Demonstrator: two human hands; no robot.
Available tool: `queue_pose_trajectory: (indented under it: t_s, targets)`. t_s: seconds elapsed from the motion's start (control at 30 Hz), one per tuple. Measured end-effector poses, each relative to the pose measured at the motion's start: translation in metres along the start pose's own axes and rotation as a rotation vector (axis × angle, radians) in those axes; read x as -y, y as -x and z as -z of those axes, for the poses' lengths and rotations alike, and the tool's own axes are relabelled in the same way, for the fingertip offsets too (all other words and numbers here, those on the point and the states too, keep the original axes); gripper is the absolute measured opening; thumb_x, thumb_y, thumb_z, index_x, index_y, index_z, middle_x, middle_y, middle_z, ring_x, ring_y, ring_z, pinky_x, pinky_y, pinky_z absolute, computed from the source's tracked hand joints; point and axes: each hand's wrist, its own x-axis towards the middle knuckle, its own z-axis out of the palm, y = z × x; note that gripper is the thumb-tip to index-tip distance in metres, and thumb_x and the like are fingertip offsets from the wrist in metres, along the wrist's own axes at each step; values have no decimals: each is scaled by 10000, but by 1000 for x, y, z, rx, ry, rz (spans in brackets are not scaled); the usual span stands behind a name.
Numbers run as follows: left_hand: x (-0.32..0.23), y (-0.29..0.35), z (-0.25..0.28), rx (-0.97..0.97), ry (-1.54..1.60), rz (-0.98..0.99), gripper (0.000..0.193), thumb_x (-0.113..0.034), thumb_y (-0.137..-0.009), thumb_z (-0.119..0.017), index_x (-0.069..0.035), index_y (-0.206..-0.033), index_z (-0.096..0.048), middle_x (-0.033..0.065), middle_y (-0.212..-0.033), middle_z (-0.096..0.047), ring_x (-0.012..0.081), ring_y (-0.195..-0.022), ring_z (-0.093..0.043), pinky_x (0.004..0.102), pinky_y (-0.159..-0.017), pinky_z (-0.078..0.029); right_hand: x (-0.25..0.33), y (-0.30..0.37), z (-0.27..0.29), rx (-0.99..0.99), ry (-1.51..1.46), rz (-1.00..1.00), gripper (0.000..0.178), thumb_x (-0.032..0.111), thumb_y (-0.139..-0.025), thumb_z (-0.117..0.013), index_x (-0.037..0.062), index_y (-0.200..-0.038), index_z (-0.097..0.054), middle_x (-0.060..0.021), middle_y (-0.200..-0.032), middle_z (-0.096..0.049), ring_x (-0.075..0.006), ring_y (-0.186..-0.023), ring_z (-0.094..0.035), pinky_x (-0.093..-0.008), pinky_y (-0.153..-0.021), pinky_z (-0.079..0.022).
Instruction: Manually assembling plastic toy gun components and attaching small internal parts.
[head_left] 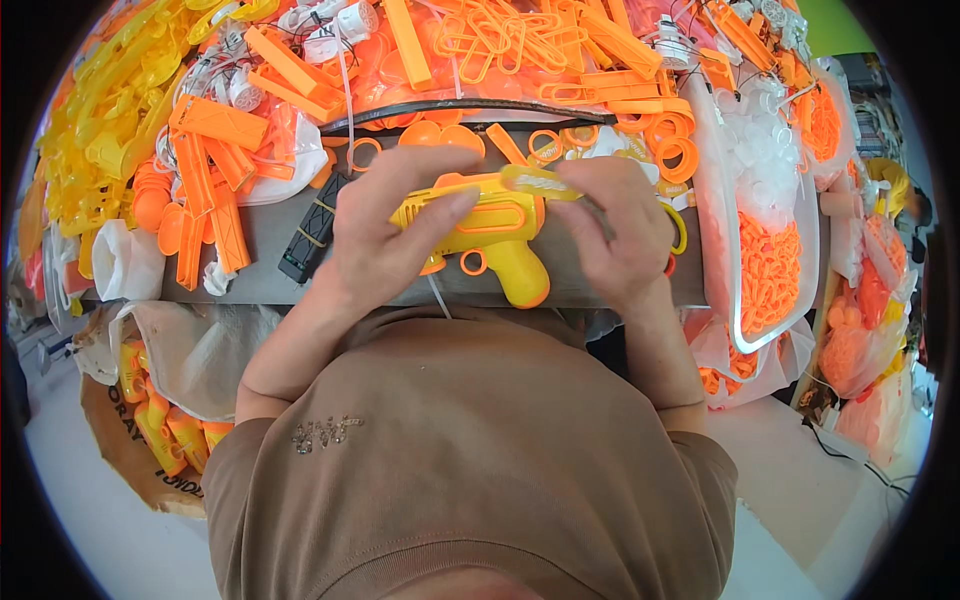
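A yellow toy gun (480, 228) lay between a worker's two bare hands, just above the near edge of a dark worktop (615, 278), its long axis running almost straight across from left to right. The yellow handle (524, 276) hung toward the worker's brown shirt (480, 440), the front end pointed left, and an orange ring (473, 263) sat just left of the handle.

The left hand (375, 225) gripped that front end, thumb along the near face and fingers curled over the far side. To its right, past the rear of the body, the right hand (630, 225) was angled inward with the thumb tip set apart from the toy. At its fingertips was a small see-through yellow piece (540, 182), lying nearly in line with the body, over its upper rear edge. The right hand was the nearer of the two to that piece and to the rear end; the left had the front. From this overhead angle it could not be told whether the right fingers had closed on the piece, or whether the piece touched the body or stood just clear of it.

A black banded bundle (312, 232) rested left of the left hand, and a clear bag (740, 295) of orange links (770, 265) stood to the right.
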Motion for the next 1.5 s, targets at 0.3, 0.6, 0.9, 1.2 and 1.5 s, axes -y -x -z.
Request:
queue_pose_trajectory:
  t_s: [0.3, 0.6, 0.9, 1.2, 1.5]
  targets:
    - [34, 20, 28, 341, -716, -509, 346, -155, -687, -728, -98, -1024, -674, 103, -1134, -598, 319, -989, -547, 390, -826, -461, -1, 15, 8, 263, 43, -165, 489, -19, -667, -714, 40, -1128, -564, -74, -959, -649, -242, -866, -595, -333, -742, -471]
    - [41, 22, 29, 308, -697, -526, 346, -176, -703, -720, -117, -1042, -681, 79, -1144, -602, 321, -989, -551, 395, -809, -475, 6, 10, -24, 223, 0, -65, 470, -13, -667, -712, 23, -1114, -570, -73, -1040, -638, -245, -895, -591, -344, -768, -466]
    - [33, 23, 29, 399, -815, -511, 429, -167, -733, -713, -119, -1150, -624, 111, -1191, -546, 342, -972, -554, 409, -792, -481, 2, 15, -23, 276, -102, -158, 468, 1, -674, -721, 33, -1112, -558, -100, -1108, -605, -273, -993, -563, -337, -836, -458]
    - [34, 25, 27, 382, -822, -498, 413, -169, -728, -703, -159, -1134, -633, 74, -1199, -542, 329, -981, -535, 399, -783, -473, -6, 37, -48, 117, -707, -667, 212, 11, -883, -527, 25, -1094, -524, -111, -1211, -495, -166, -1086, -479, -291, -940, -377]
    - [38, 26, 24, 340, -809, -499, 419, -155, -693, -730, -158, -1105, -653, 64, -1201, -550, 336, -956, -544, 391, -782, -475, -10, 37, -53, 103, -858, -708, 181, -3, -869, -510, 45, -1038, -467, -85, -1162, -466, -132, -1062, -444, -273, -927, -364]
